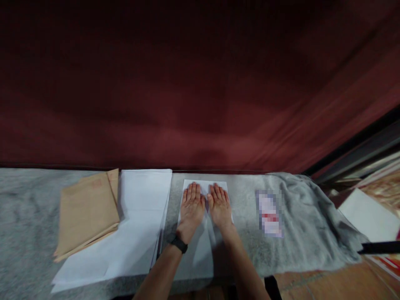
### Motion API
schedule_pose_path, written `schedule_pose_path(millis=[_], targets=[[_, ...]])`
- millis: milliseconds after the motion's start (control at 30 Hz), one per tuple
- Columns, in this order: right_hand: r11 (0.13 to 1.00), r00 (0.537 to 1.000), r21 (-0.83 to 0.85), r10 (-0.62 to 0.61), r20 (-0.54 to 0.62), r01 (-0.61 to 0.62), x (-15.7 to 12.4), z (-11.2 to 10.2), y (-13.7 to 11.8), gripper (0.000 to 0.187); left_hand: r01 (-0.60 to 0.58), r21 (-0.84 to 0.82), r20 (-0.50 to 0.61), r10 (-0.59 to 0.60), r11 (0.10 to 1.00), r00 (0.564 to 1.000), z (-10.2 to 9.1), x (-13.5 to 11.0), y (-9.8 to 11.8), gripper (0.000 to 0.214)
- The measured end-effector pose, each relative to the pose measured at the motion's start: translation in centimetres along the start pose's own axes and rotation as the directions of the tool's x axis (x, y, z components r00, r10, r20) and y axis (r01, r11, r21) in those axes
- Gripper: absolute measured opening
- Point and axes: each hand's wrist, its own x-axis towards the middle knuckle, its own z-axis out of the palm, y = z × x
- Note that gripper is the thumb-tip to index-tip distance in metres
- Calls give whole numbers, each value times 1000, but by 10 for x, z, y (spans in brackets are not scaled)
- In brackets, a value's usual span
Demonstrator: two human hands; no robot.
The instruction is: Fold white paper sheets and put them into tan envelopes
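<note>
A single white sheet of paper (200,250) lies on the grey cloth (306,221) in front of me. My left hand (191,207) rests flat on its upper half, fingers stretched out and together, with a black band on the wrist. My right hand (220,206) lies flat beside it, thumbs nearly touching, fingers extended. Neither hand holds anything; both press on the sheet.
A stack of white sheets (131,233) lies to the left, with several brown envelopes (86,214) on its left part. A blurred-out printed slip (269,213) lies to the right. A dark red curtain (200,83) hangs behind the table. A white board (368,216) stands at far right.
</note>
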Motion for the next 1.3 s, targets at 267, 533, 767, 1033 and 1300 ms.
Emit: schedule_pose_path(millis=[267, 533, 767, 1033, 1300], targets=[[996, 998, -55, 63, -28, -64, -4, 0, 25, 57, 94, 11, -72, -93, 995, 993, -5, 3, -14, 58], [993, 996, -81, 79, -45, -82, -11, -8, 42, 59, 142, 28, -49, -141, 989, 989, -8, 5, -25, 59], [989, 989, -61, 131, -67, -135, -19, -17, 44, 63, 158, 20, -87, -155, 987, 984, -14, 1, -25, 60], [990, 995, 101, -101, -20, 103, -37, -15, 1, 57, -187, -7, -34, 186, 982, 982, -6, -36, 13, 61], [989, 990, 55, -138, -1, 138, -49, -10, -6, 56, -214, 1, 34, 213, 977, 976, -2, -55, 5, 63]])
